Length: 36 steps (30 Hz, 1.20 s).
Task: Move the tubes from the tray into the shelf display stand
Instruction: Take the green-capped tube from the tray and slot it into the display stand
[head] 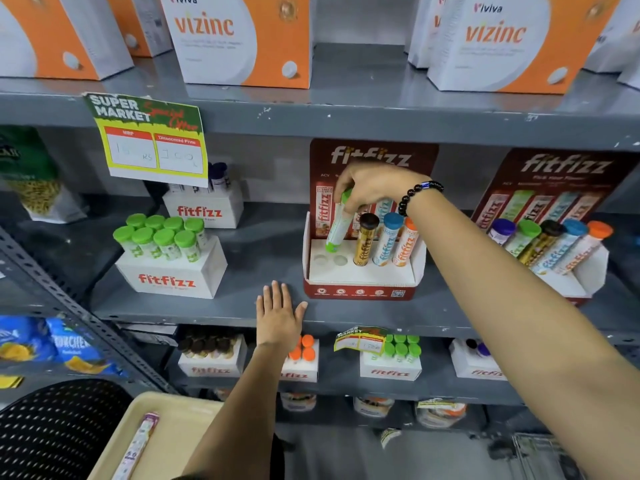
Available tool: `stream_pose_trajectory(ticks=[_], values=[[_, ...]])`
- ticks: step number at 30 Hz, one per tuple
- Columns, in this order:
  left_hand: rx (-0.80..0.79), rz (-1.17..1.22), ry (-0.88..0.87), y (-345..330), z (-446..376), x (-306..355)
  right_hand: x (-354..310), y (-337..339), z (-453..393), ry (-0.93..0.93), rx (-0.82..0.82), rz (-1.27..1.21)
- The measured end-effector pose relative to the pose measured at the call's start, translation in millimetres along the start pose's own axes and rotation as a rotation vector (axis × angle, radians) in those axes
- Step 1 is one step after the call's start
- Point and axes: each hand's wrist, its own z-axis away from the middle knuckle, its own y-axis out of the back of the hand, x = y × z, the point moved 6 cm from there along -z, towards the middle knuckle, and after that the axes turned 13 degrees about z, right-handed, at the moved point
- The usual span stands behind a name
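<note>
The red and white fitfizz display stand [360,275] sits on the middle shelf. It holds a brown-capped tube [365,242], a blue-capped tube [389,240] and an orange-capped tube [406,245]. Two holes at its left are bare. My right hand [375,187] grips the cap of a green-capped tube [337,228], tilted, with its base at the stand's back row. My left hand [277,315] lies flat and open on the shelf edge, left of the stand. A beige tray [180,424] at the bottom left holds one purple-capped tube [138,445].
A white fitfizz box [173,275] of green-capped tubes stands to the left. A second, full display stand [568,258] is on the right. Vizinc boxes [239,39] fill the shelf above. A black mesh chair back [59,431] is beside the tray.
</note>
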Motion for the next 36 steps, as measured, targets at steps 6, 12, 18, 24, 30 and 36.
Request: stream_pose_trajectory(ticks=[6, 12, 18, 24, 30, 36], values=[[-0.011, -0.008, 0.003, -1, -1, 0, 4, -2, -1, -0.059, 0.033, 0.043], [-0.012, -0.013, 0.01, -2, -1, -1, 9, -3, -3, -0.15, 0.117, 0.082], [-0.009, -0.012, 0.017, -3, -3, -1, 8, -6, -5, -0.111, 0.183, -0.01], [-0.001, -0.013, 0.022, -4, -3, -2, 12, -14, -8, -0.169, 0.219, 0.001], [-0.004, -0.015, 0.016, -4, -3, -2, 12, -20, -20, -0.244, 0.226, 0.036], [0.001, -0.005, 0.011, -3, -2, -2, 10, -21, -27, -0.277, 0.203, 0.06]])
